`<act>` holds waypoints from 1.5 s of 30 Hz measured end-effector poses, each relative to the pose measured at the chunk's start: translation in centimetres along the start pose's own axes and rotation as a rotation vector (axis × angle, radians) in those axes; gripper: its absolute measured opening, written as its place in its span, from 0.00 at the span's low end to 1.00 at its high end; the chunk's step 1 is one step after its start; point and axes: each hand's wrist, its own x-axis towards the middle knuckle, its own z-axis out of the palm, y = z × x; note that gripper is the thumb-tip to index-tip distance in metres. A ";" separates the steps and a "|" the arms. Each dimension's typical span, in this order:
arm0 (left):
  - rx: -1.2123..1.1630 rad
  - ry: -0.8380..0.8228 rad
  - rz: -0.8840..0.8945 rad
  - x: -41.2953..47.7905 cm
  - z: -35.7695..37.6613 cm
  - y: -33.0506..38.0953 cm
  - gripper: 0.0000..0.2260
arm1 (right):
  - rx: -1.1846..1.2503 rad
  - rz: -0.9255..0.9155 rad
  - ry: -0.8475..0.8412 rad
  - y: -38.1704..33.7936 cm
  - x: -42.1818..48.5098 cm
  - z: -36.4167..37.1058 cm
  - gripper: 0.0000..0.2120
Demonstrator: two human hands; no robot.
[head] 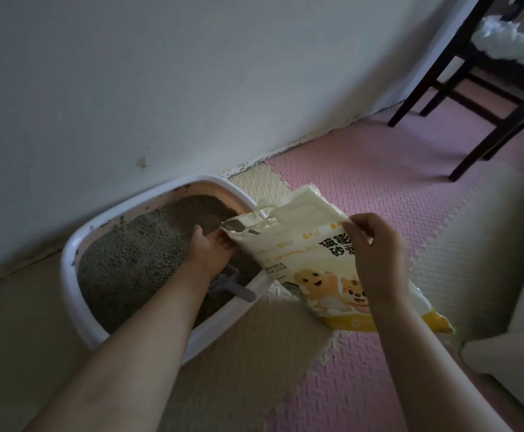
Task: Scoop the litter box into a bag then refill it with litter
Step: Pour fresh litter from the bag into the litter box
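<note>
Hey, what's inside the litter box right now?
The litter box holds grey litter and a grey scoop by the near rim. The left hand and litter bag cover the right part; the floor underneath is hidden.

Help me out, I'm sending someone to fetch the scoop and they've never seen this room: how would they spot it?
Find the white litter box against the wall. At its near right rim, under the left forearm, the grey plastic scoop lies in the grey litter, handle resting over the rim. It is the only solid tool there, beside the yellow litter bag.
</note>
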 end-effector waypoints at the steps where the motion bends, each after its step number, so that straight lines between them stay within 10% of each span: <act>1: 0.017 -0.008 0.011 -0.3 0.5 0.0 0.33 | 0.001 0.002 0.009 0.1 0.0 -0.3 0.02; 35: 0.863 -0.696 0.081 -11.7 17.0 -17.0 0.23 | 0.227 0.451 0.567 15.9 -5.6 -16.6 0.05; 45: 1.299 -0.810 0.369 -11.9 17.3 -19.2 0.20 | 0.326 0.483 0.618 17.0 -5.1 -16.9 0.03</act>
